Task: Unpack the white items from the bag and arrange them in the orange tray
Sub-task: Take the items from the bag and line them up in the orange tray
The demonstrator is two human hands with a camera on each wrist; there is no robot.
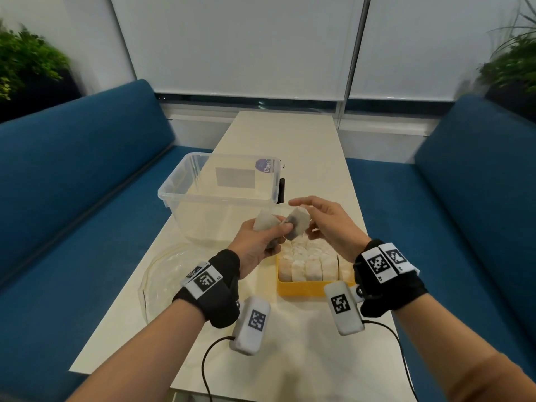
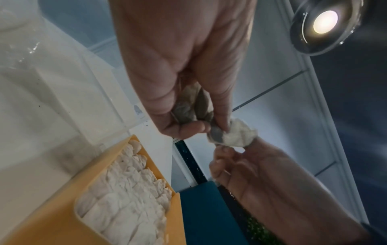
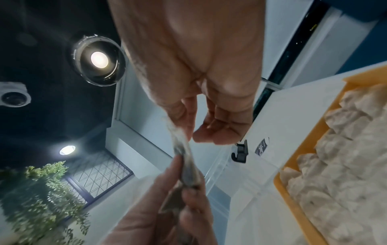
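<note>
Mid-handoff above orange tray: left hand clutching 2 white packets, right hand pinching outer packet. Tray nearly full. Next: pull free, tuck into gap, I reckon.

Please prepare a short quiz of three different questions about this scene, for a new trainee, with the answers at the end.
1. True or false: the orange tray already holds rows of white items.
2. Multiple choice: the clear plastic tub stands, from the person's view, A) behind the tray, farther away; B) on the blue sofa; C) inside the tray.
3. Fill in: the left hand grips a bundle of tea bags, and the right hand touches one tea bag at the bundle's ____ end.

Key
1. True.
2. A.
3. Right. Whether the right hand's fingers pinch that bag or only support it is unclear in all three views.
</note>
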